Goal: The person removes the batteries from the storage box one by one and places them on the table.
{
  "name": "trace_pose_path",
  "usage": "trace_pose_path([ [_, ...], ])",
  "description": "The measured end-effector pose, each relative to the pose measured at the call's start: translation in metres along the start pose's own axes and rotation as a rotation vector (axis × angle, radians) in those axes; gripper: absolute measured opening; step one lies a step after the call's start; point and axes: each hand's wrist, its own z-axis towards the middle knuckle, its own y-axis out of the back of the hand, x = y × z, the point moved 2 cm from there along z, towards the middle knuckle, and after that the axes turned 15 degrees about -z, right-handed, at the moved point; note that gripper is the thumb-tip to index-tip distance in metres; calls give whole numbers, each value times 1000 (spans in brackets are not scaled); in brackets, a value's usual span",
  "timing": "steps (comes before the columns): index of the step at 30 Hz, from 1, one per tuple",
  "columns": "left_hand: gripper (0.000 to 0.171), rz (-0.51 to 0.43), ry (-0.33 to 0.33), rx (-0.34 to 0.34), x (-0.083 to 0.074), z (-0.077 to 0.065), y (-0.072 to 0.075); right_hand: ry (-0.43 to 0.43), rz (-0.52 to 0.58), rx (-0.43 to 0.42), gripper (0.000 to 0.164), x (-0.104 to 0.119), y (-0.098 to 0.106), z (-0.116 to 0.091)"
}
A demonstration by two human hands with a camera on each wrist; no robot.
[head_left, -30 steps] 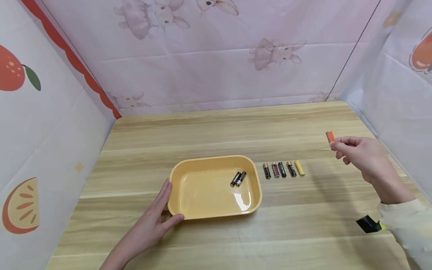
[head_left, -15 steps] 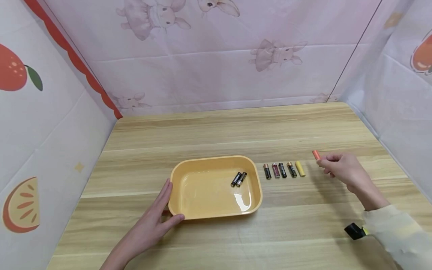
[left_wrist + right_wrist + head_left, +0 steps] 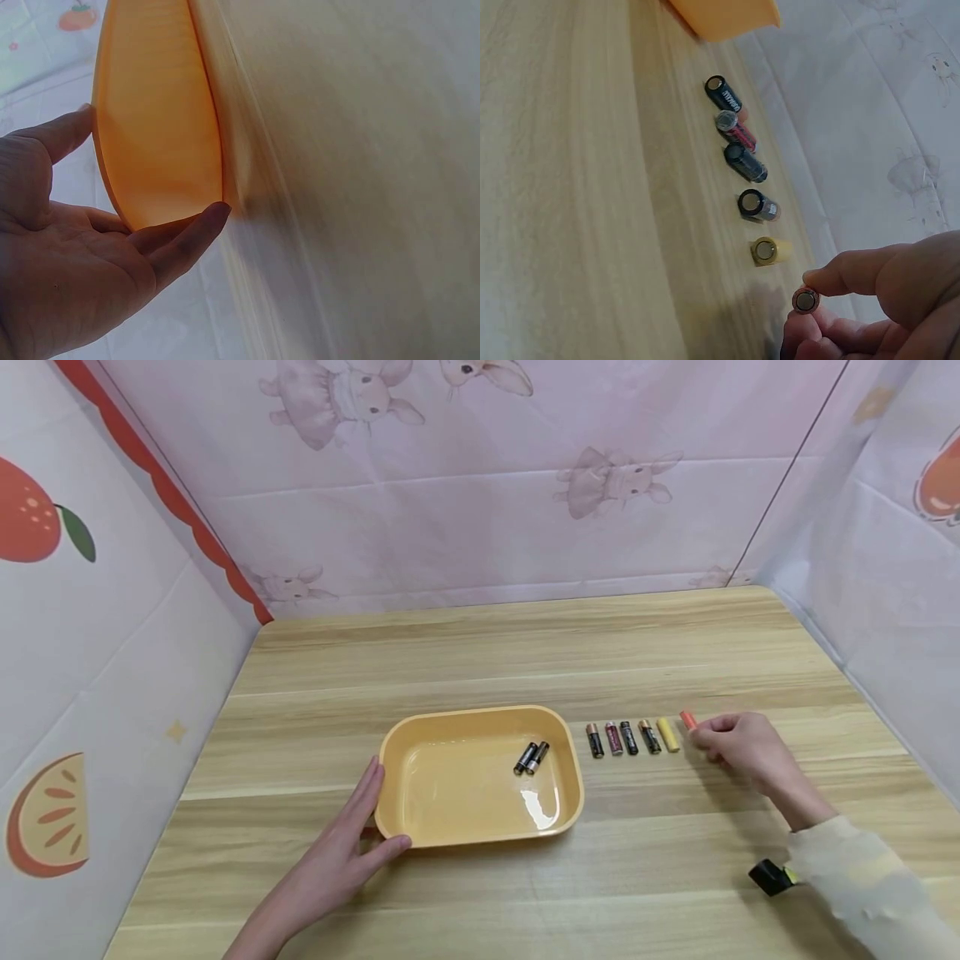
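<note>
My right hand (image 3: 738, 743) pinches an orange battery (image 3: 688, 721) between thumb and fingers, just right of a yellow battery (image 3: 667, 735). In the right wrist view the battery's round end (image 3: 805, 301) faces the camera, close over the wooden table. Further left in the same row lie several dark batteries (image 3: 628, 738) and a maroon one (image 3: 614, 738). My left hand (image 3: 348, 843) rests against the near left corner of a yellow plastic tray (image 3: 465, 842), fingers extended along its outer wall and thumb at the front rim. Two black batteries (image 3: 531, 758) lie inside the tray, toward its right end.
The wooden table (image 3: 480, 652) meets a pink rabbit-print cloth (image 3: 480, 527) at the back. White printed cloths stand at both sides. A small black piece (image 3: 772, 877) sticks out beside the right sleeve (image 3: 855, 877).
My right hand has moved left and toward the row, bringing the orange battery down beside the yellow one. The left hand and the tray have stayed in place.
</note>
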Motion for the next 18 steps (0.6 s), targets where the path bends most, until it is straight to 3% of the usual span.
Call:
trace_pose_path([
  [8, 97, -5, -2, -1, 1, -1, 0, 41, -158, -32, 28, 4, -5, 0],
  [18, 96, -28, -4, -4, 0, -2, 0, 54, -211, -62, 30, 7, -8, -2],
])
